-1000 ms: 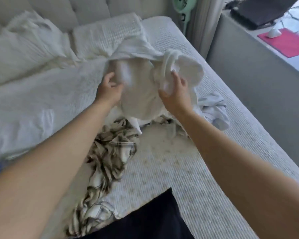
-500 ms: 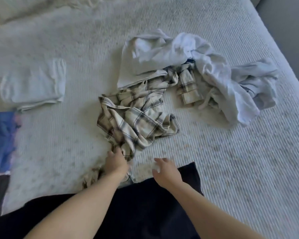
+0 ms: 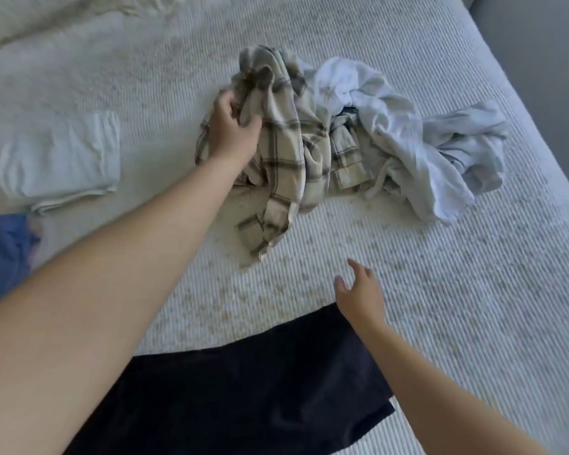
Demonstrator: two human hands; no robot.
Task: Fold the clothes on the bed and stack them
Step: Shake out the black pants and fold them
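Observation:
A beige plaid shirt (image 3: 283, 152) lies bunched in the middle of the bed. My left hand (image 3: 232, 129) grips a fold of it near its upper left and lifts that part. To its right sits a crumpled heap of white and pale grey clothes (image 3: 401, 133). A folded white garment (image 3: 60, 159) lies flat at the left, with a blue garment (image 3: 0, 254) just below it at the frame's edge. A dark navy garment (image 3: 243, 389) is spread flat at the near edge. My right hand (image 3: 358, 293) hovers with relaxed fingers at its upper right corner, holding nothing.
The ribbed white bedspread (image 3: 440, 307) covers the bed. A rumpled white blanket (image 3: 63, 21) lies at the far left. The bed's right edge runs diagonally beside a grey wall (image 3: 546, 50).
My left hand went from the near edge up to the plaid shirt and took hold, bunching and raising it. My right hand lifted off the navy garment. Earlier I dropped a white garment onto the heap.

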